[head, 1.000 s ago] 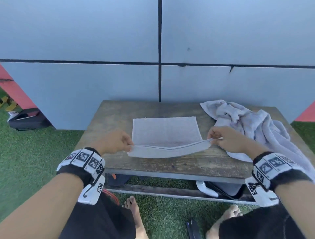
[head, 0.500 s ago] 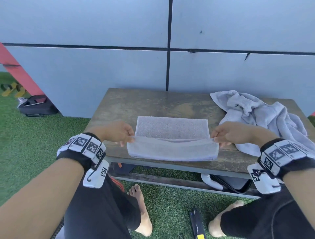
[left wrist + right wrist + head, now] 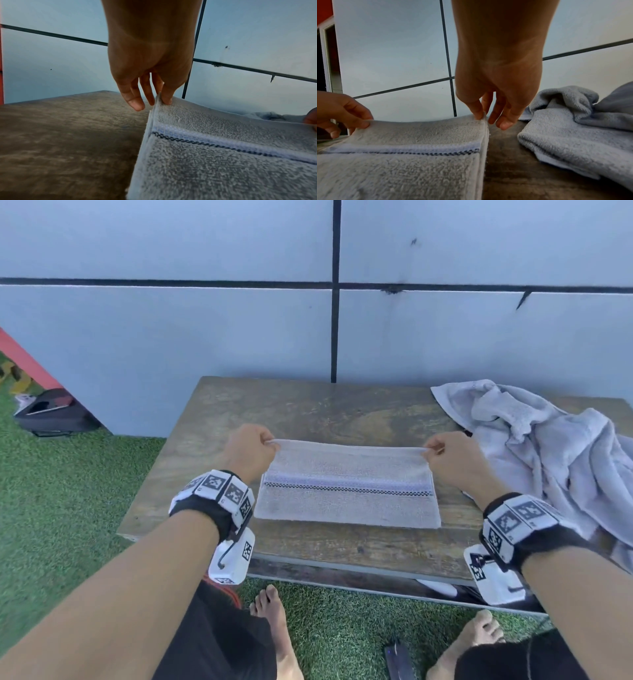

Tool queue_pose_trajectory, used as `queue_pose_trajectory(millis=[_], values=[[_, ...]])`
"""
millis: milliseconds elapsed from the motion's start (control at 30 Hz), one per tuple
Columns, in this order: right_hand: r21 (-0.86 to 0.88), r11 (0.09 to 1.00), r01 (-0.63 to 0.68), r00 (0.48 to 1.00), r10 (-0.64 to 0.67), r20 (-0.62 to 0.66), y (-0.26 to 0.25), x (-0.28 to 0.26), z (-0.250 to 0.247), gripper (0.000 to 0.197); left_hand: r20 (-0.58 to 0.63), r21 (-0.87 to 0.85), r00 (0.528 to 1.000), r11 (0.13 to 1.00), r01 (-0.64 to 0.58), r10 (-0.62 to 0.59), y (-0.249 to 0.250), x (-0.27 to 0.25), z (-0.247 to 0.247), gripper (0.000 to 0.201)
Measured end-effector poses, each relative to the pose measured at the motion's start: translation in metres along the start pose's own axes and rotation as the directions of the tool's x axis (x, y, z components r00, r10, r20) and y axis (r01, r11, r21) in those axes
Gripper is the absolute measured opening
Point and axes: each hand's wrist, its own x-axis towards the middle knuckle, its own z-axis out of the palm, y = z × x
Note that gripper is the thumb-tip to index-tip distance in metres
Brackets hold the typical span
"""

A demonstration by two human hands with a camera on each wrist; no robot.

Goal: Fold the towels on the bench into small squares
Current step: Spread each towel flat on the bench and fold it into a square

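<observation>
Folded towel [image 3: 347,494] lying flat mid-bench [image 3: 212,440], dark checkered stripe across it. Left hand [image 3: 248,451] pinching far-left corner, right hand [image 3: 452,460] pinching far-right corner, both thumb-and-finger, other fingers loose. Far edge lifted slightly off bench. Crumpled towel pile [image 3: 548,446] heaped right of folded towel.

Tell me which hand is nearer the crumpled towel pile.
Right. The right hand pinches the folded towel's far right corner, just beside the pile. The left hand pinches the far left corner, a towel's length farther away.
</observation>
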Motion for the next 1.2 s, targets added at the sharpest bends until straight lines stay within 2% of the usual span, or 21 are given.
queue_pose_trajectory(millis=[167, 333, 367, 467, 500, 600, 733, 867, 967, 1033, 1067, 1133, 1200], values=[[-0.059, 0.998, 0.011, 1.000, -0.010, 0.018, 0.004, 0.008, 0.012, 0.012, 0.057, 0.088, 0.998, 0.996, 0.000, -0.005, -0.008, 0.016, 0.013, 0.012], [-0.104, 0.992, 0.071, 0.997, -0.069, 0.014, 0.014, 0.012, 0.018, 0.005, 0.018, 0.153, 1.000, 0.988, -0.028, 0.025, -0.014, 0.014, 0.021, 0.004], [-0.116, 0.990, 0.081, 0.996, -0.079, 0.029, 0.015, 0.014, 0.018, 0.008, 0.022, 0.170, 0.999, 0.985, -0.029, 0.026, -0.013, 0.014, 0.021, 0.007], [-0.165, 0.982, 0.097, 0.994, -0.086, 0.074, 0.013, 0.014, 0.015, 0.015, 0.051, 0.200, 0.999, 0.980, -0.015, 0.005, -0.011, 0.015, 0.022, 0.035], [-0.172, 0.981, 0.094, 0.993, -0.080, 0.082, 0.011, 0.013, 0.013, 0.014, 0.066, 0.209, 0.998, 0.978, -0.017, 0.003, -0.009, 0.014, 0.020, 0.036], [-0.151, 0.986, 0.071, 0.995, -0.060, 0.076, 0.004, 0.011, 0.002, 0.012, 0.088, 0.226, 0.996, 0.973, -0.048, 0.028, 0.003, 0.011, 0.003, 0.019], [-0.022, 0.995, 0.093, 0.991, -0.095, -0.092, -0.012, 0.007, -0.029, 0.011, -0.057, 0.195, 0.988, 0.972, -0.129, 0.142, 0.020, 0.006, -0.026, 0.002], [0.066, 0.981, 0.181, 0.937, -0.152, -0.316, -0.029, -0.005, -0.060, 0.011, -0.245, 0.066, 0.947, 0.978, -0.197, 0.208, 0.032, -0.002, -0.048, 0.011], [0.078, 0.974, 0.214, 0.915, -0.172, -0.364, -0.025, -0.022, -0.068, 0.014, -0.294, -0.038, 0.922, 0.961, -0.275, 0.252, 0.031, -0.024, -0.051, 0.016], [0.066, 0.976, 0.210, 0.929, -0.178, -0.323, -0.014, -0.038, -0.061, 0.014, -0.259, -0.060, 0.926, 0.952, -0.300, 0.275, 0.020, -0.041, -0.043, 0.021], [0.070, 0.979, 0.192, 0.946, -0.166, -0.278, -0.007, -0.048, -0.054, 0.014, -0.203, -0.058, 0.943, 0.958, -0.280, 0.263, 0.013, -0.049, -0.036, 0.024], [0.047, 0.991, 0.126, 0.987, -0.120, -0.102, 0.010, -0.065, -0.038, 0.015, 0.001, -0.030, 0.982, 0.981, -0.191, 0.191, -0.003, -0.065, -0.021, 0.026], [0.012, 0.999, 0.032, 0.992, -0.033, 0.124, 0.025, -0.081, -0.020, 0.016, 0.218, 0.013, 0.972, 0.996, -0.092, 0.087, -0.016, -0.081, -0.004, 0.032]])
